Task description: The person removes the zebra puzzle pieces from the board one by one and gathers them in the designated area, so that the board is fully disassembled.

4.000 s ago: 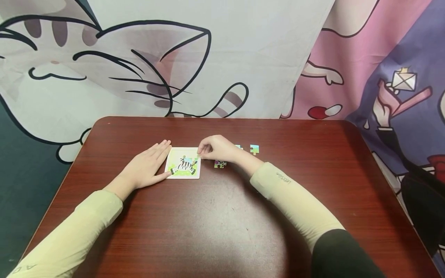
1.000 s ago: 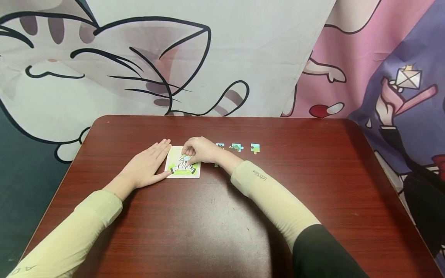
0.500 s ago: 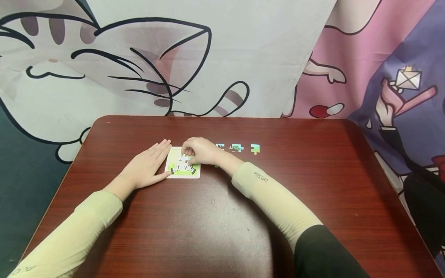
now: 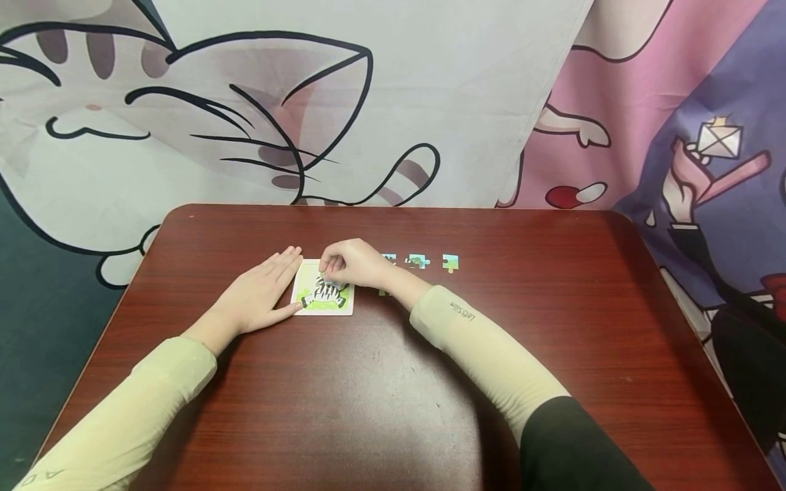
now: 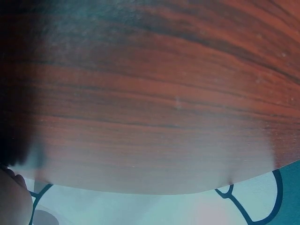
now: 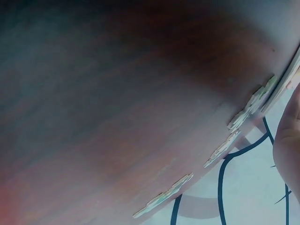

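A white-framed puzzle board (image 4: 307, 311) with a zebra picture lies on the table. My left hand (image 4: 254, 293) lies flat at its left edge, fingers straight and the thumb on the lower left corner. Over the upper right part of the board, my right hand (image 4: 353, 264) has its fingers curled, with the fingertips at the zebra's upper back. A small bluish piece seems to be pinched there, mostly hidden by the fingers. In the right wrist view, part of the right hand (image 6: 287, 145) shows beside the board's edge.
On the brown table (image 4: 393, 409), right of the board, lie loose puzzle pieces, among them a blue-green piece (image 4: 419, 261) and another piece (image 4: 451, 262) farther right. The right forearm partly covers others. A cartoon-printed cloth (image 4: 467, 102) hangs behind the table.
My right hand has moved left from the board's right edge to over the picture; its fingertips have since shifted slightly and more zebra stripes show. My left hand has stayed in place.
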The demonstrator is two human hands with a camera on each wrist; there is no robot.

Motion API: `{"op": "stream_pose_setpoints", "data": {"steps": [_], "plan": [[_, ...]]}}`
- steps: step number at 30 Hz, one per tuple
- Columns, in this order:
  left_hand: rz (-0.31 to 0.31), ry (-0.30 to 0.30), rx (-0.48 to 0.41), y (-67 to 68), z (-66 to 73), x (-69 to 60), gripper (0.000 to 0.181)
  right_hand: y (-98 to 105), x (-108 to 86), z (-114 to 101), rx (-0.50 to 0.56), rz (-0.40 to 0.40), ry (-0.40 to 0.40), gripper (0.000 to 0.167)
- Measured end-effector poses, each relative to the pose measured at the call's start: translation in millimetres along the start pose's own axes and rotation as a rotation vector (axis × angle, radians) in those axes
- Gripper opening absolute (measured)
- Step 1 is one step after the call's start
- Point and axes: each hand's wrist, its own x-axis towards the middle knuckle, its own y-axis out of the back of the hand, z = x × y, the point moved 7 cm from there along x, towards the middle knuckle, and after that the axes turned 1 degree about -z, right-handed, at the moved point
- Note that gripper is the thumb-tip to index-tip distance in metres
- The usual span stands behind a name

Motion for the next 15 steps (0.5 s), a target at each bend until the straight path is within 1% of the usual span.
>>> {"op": "stream_pose_setpoints", "data": {"steps": [4, 5, 6, 12, 15], "plan": [[0.021, -0.01, 0.003, 1.4, 0.9, -0.7, 0.089, 1.4, -1.0, -1.2, 0.022, 0.004, 0.003, 0.005], [0.022, -0.011, 0.004, 1.5, 1.0, -0.8, 0.089, 5.3, -4.7, -9.3, 0.032, 0.001, 0.0, 0.004], [0.022, -0.011, 0.004, 1.7, 1.1, -0.9, 0.089, 5.6, -5.0, -9.6, 0.036, 0.001, -0.003, 0.005], [-0.019, 0.002, 0.0, 1.6, 1.5, -0.2, 0.089, 6.2, -6.0, -8.3, 0.065, 0.006, -0.022, 0.005], [-0.026, 0.005, -0.003, 1.5, 1.4, 0.0, 0.089, 6.4, -6.3, -7.9, 0.078, 0.009, -0.023, 0.005]]}}
